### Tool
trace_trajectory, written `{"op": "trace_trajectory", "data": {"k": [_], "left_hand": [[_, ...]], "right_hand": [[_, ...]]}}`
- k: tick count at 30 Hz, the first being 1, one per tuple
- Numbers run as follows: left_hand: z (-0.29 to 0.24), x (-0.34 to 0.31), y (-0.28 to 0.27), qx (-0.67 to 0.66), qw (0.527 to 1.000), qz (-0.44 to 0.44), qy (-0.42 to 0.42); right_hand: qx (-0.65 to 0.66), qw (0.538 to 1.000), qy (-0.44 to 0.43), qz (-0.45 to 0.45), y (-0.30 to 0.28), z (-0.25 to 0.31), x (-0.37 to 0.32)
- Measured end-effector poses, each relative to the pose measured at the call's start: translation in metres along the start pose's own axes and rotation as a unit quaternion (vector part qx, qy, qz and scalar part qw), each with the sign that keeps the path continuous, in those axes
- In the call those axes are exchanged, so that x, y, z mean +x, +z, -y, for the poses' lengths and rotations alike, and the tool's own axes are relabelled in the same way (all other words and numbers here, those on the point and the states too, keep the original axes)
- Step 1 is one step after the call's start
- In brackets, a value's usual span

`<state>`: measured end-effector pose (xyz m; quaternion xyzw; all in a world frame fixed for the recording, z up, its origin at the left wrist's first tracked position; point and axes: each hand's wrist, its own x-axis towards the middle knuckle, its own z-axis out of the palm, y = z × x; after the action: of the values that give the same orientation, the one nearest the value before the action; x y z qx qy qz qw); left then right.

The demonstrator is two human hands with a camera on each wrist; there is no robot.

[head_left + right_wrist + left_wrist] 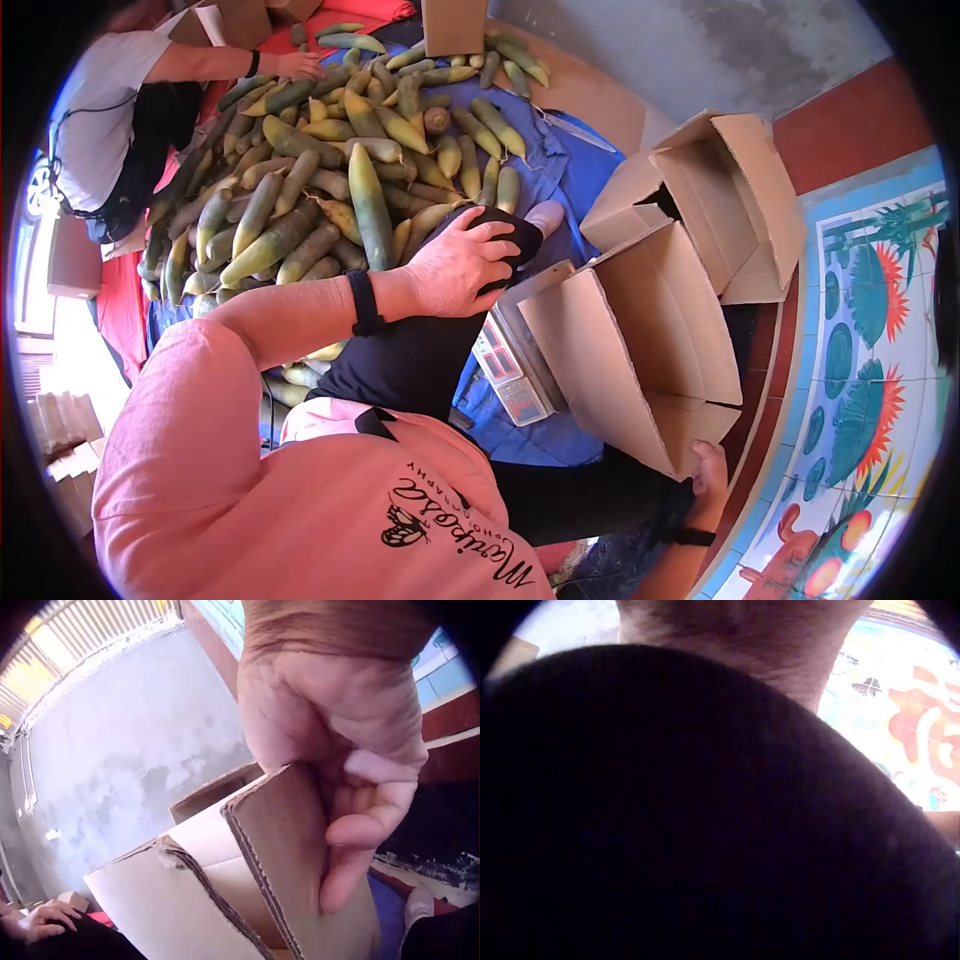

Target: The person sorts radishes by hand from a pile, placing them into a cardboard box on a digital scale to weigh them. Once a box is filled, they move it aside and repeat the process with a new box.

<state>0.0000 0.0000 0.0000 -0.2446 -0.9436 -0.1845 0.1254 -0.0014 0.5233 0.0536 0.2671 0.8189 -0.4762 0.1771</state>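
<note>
My left hand (462, 265) rests on my bent knee in the head view, fingers spread over the dark trouser cloth. A black band and the wrist fill most of the left wrist view, which hides that hand's fingers. At the lower right, my right hand (709, 470) grips the near edge of an open cardboard box (600, 370). The right wrist view shows the right hand's fingers (349, 862) curled over the box's cardboard wall (274, 832). The box stands tilted over a digital scale (515, 375) with red displays.
A large heap of long green-yellow vegetables (370, 210) covers the blue sheet (590, 175). A second open cardboard box (745, 200) sits beyond the first. Another person (110, 120) reaches into the heap at the upper left. A painted tile wall (870, 340) borders the right.
</note>
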Motion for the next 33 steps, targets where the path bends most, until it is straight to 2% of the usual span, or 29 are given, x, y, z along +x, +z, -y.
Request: {"op": "trace_trajectory", "data": {"k": [3,9,12,14,18,21,23,30,33], "left_hand": [[-0.003,0.003,0.004,-0.004,1.0,-0.007,0.002],[-0.003,0.005,0.002,-0.004,1.0,-0.001,0.004],[-0.004,0.006,0.002,-0.001,1.0,0.003,0.004],[-0.004,0.005,0.003,-0.002,1.0,0.005,0.002],[-0.003,0.005,0.003,-0.003,1.0,0.004,0.001],[-0.003,0.006,0.003,-0.003,1.0,0.005,-0.001],[-0.004,0.005,0.004,-0.006,1.0,0.001,0.002],[-0.004,0.008,0.004,-0.027,1.0,0.0,0.01],[-0.005,0.008,0.004,-0.038,0.999,-0.003,0.015]], "right_hand": [[-0.054,0.998,0.031,-0.001,-0.006,-0.011,0.016],[-0.03,0.999,0.036,0.024,0.006,-0.021,0.033],[-0.033,0.999,0.012,-0.023,0.017,-0.018,0.036],[-0.037,0.999,0.026,0.028,0.025,-0.004,0.027],[-0.025,0.999,0.019,0.022,0.025,-0.006,0.031],[-0.067,0.996,0.032,0.045,0.019,-0.011,0.04],[-0.072,0.997,0.014,-0.001,0.025,-0.009,0.036],[-0.007,1.0,-0.022,0.005,0.025,-0.021,0.021],[0.014,0.999,-0.03,-0.025,0.024,-0.021,0.003]]}}
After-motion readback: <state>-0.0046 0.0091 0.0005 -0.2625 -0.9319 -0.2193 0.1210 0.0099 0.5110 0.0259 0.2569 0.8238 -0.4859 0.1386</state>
